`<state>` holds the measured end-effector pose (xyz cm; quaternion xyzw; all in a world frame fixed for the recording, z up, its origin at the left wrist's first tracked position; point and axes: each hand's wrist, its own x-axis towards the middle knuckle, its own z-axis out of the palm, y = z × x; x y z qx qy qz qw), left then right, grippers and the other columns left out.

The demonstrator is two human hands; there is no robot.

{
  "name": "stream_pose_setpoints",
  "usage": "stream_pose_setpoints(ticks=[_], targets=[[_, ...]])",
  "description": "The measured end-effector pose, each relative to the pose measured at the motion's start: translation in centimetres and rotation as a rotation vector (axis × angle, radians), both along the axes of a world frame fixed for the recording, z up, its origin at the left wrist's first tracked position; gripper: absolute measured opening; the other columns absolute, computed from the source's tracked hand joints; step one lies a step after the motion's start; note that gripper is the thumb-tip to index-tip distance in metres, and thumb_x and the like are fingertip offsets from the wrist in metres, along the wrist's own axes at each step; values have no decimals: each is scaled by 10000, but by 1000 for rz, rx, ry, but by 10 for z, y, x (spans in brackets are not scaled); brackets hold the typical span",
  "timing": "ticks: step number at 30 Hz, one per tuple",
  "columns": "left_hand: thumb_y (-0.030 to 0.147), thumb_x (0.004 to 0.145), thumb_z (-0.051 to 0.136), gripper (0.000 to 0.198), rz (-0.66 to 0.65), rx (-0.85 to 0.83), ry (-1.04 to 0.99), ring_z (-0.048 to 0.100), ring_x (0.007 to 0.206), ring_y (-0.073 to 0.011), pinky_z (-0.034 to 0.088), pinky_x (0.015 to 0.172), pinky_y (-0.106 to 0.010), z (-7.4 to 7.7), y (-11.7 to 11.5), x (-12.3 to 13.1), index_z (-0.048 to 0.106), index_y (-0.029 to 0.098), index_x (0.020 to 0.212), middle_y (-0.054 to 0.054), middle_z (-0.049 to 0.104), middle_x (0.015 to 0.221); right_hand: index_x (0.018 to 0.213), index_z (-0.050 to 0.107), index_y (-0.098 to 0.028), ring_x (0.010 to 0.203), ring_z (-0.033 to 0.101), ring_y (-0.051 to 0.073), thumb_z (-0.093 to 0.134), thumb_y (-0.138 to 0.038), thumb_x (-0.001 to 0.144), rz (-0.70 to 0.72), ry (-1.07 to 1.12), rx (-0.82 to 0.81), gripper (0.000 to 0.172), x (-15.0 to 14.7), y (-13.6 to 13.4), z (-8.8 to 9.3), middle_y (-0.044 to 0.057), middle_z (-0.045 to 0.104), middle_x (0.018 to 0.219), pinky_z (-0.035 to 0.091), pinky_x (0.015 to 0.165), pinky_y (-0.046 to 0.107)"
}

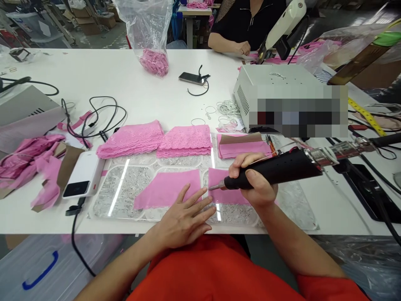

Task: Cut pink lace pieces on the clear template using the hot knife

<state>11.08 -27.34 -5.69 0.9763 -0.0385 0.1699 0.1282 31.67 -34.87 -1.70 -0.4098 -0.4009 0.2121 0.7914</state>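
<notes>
My right hand is wrapped round a black ultrasonic welding gun, which has a narrow metal tip and a cable at its back end. The tip points left, at the left edge of a pink fabric piece; whether it touches cannot be made out. My left hand lies flat with fingers spread, over the lower right part of a second pink fabric piece, its fingertips near the gap between the two. Both pieces lie on a clear patterned mat. Two stacks of pink lace pieces, left and right, sit behind them.
A folded pink piece with brown paper lies before a grey machine box. At left are a white power bank, black cables and pink scraps. A phone and plastic bag lie farther back; a person sits opposite.
</notes>
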Motion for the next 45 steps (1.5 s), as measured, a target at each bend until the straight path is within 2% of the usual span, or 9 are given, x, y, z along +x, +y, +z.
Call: stream_pose_setpoints(ticks=[3, 8, 11, 14, 20, 26, 33, 45], targets=[[283, 942, 561, 337, 31, 3, -43, 414, 1398, -264, 128, 1225, -529, 4, -3, 1, 587, 182, 1262, -87, 634, 1316, 806, 608, -211, 549, 555, 104, 640, -302, 757, -72, 22, 17, 108, 11, -2, 9, 0, 599, 792, 480, 513, 290], [208, 950, 529, 326, 113, 23, -117, 416, 1395, -252, 168, 1226, -488, 9, -2, 12, 581, 164, 1268, -100, 619, 1333, 718, 561, -217, 525, 505, 98, 634, -316, 703, -411, 4, 49, 124, 47, -17, 26, -7, 552, 744, 461, 528, 296], [203, 957, 501, 329, 164, 59, -138, 403, 1403, -272, 194, 1211, -505, 4, 3, 23, 573, 164, 1276, -114, 591, 1364, 716, 550, -214, 526, 495, 98, 626, -311, 693, -531, -5, 44, 126, 61, -28, 23, -10, 541, 747, 451, 532, 298], [241, 967, 487, 351, 217, 80, -127, 411, 1395, -299, 212, 1190, -543, -2, 5, 33, 557, 182, 1306, -117, 581, 1376, 735, 548, -205, 532, 499, 94, 604, -299, 705, -579, 9, 34, 113, 65, -36, 15, -10, 531, 753, 448, 541, 295], [291, 996, 434, 348, 242, 121, -76, 438, 1363, -336, 223, 1161, -577, -3, 4, 40, 568, 173, 1295, -114, 571, 1389, 751, 555, -211, 539, 505, 98, 595, -278, 694, -517, 46, 43, 96, 54, -31, 9, -7, 543, 763, 450, 531, 290], [320, 992, 459, 346, 251, 99, -39, 410, 1386, -331, 204, 1164, -598, -5, 5, 39, 576, 182, 1288, -121, 553, 1407, 796, 573, -221, 588, 543, 101, 616, -272, 736, -394, 21, 10, 89, 39, -15, 2, -8, 572, 827, 497, 616, 318], [336, 982, 492, 343, 252, 75, -47, 410, 1384, -337, 194, 1159, -619, -8, 5, 38, 585, 187, 1277, -117, 553, 1408, 822, 596, -214, 603, 554, 94, 615, -254, 767, -363, 2, 34, 71, 36, -7, -5, -6, 570, 845, 499, 624, 305], [325, 984, 486, 332, 251, 82, 8, 382, 1408, -324, 158, 1180, -605, -7, 6, 37, 596, 206, 1274, -85, 547, 1422, 792, 568, -218, 594, 558, 101, 621, -260, 751, -360, -15, 19, 79, 37, -6, -3, -14, 578, 813, 497, 609, 307]])
